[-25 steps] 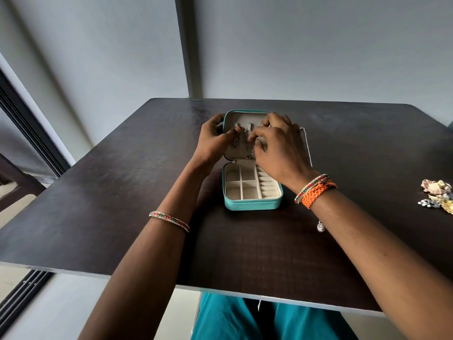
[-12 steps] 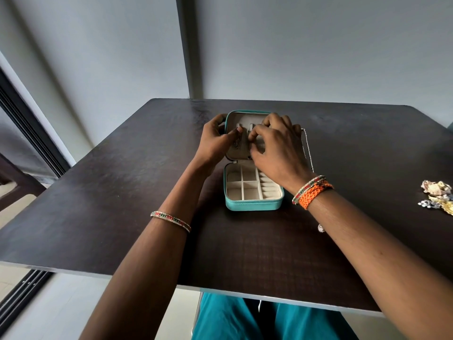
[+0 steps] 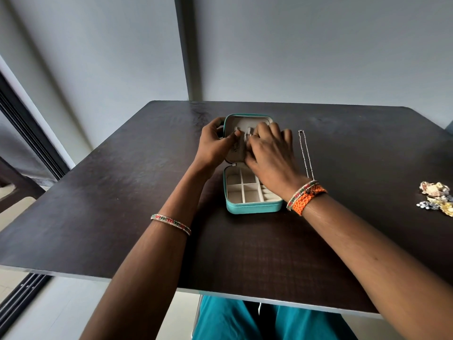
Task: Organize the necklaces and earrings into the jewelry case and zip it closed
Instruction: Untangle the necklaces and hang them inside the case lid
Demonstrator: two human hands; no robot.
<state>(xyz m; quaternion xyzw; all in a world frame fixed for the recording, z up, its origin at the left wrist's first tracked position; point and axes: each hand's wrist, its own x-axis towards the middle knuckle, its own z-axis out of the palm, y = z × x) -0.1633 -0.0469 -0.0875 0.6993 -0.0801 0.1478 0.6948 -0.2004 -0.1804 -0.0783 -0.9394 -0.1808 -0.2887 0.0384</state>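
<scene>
Hands point(image 3: 269, 153) inside open jewelry case point(image 3: 253, 208)

Teal jewelry case point(image 3: 253, 208) (cream lining), dark brown table point(image 3: 122, 192).

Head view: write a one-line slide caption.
Both hands, left and right, work at the open teal jewelry case's lid; a silver chain and earrings wait on the table.

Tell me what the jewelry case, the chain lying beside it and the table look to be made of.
Jewelry case: teal shell, probably faux leather going by its smooth sheen; cream lining looks velvety and matte. Chain: silvery metal, glinting along its links. Table: dark brown wood or laminate with faint grain and a pale edge.
</scene>
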